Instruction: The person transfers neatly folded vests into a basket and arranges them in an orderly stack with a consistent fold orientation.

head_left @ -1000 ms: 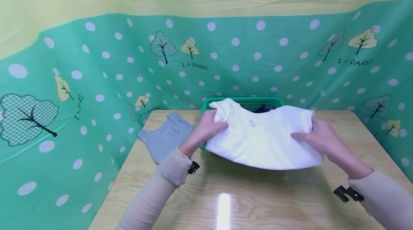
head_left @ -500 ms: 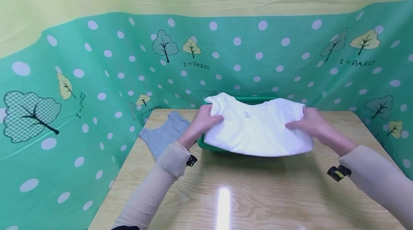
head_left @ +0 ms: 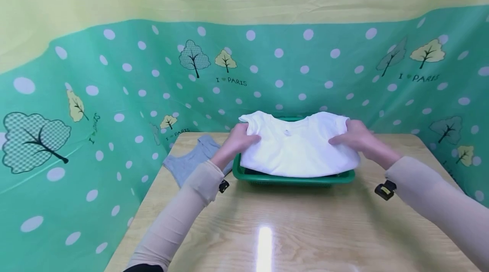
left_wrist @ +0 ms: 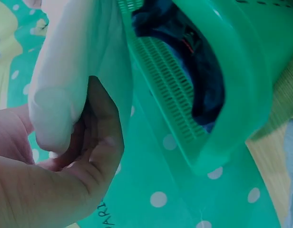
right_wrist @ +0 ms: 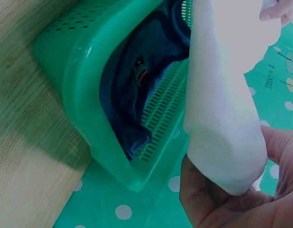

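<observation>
A folded white T-shirt is stretched between both hands above the green plastic basket. My left hand grips its left side near the sleeve, thumb on the front and fingers behind. On the opposite side my right hand holds the shirt the same way. Both wrist views show the cloth hanging over the basket opening. Inside the basket lies a dark navy garment with a small red mark; the shirt hides it in the head view.
A grey sleeveless top lies on the wooden table, left of the basket. Behind the table hangs a green and yellow curtain with white dots and printed trees.
Both hands have carried the white T-shirt away from me and slightly left, so it now overlaps the basket, whose front rim shows below it. The grey top has stayed put.
</observation>
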The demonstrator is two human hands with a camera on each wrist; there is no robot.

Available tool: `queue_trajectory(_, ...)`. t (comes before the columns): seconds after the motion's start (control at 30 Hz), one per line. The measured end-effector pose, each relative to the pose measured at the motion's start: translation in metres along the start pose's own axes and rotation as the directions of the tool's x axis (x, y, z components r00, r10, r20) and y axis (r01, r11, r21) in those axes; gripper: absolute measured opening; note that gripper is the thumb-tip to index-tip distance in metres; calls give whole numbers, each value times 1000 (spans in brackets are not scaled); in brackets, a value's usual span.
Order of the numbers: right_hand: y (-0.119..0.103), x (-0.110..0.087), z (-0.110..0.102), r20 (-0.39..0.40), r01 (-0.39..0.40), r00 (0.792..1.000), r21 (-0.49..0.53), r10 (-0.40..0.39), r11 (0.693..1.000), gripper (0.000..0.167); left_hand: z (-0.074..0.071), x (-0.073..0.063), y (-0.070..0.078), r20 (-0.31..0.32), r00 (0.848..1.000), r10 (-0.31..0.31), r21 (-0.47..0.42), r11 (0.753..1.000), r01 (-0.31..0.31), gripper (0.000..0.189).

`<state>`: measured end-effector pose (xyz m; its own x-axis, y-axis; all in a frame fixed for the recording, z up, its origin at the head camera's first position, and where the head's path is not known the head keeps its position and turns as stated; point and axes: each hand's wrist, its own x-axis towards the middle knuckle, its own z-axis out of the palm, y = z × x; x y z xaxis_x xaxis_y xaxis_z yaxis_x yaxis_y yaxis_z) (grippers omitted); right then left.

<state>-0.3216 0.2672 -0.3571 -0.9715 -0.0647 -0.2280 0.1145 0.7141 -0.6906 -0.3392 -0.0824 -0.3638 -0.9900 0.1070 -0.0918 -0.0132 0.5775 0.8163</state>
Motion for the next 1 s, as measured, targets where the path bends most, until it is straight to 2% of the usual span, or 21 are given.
queue_trajectory(0.3,-1,12,9,14,-5,1000,34,5,999,98,3,10,-9,-23,999,30,108,994,-27,24)
queue_trajectory(0.53,-3,20,17,35,10,999,-1,-10,1000,90,11,14,-9,-15,998,63,238,970,-57,17)
queue_trajectory(0.77,-4,29,26,40,34,999,-26,-33,999,84,18,19,-10,-17,998,68,265,962,-61,18)
queue_trajectory(1.0,0,35,36,56,23,998,-58,-20,998,83,25,23,-16,11,999,31,290,956,-33,24)
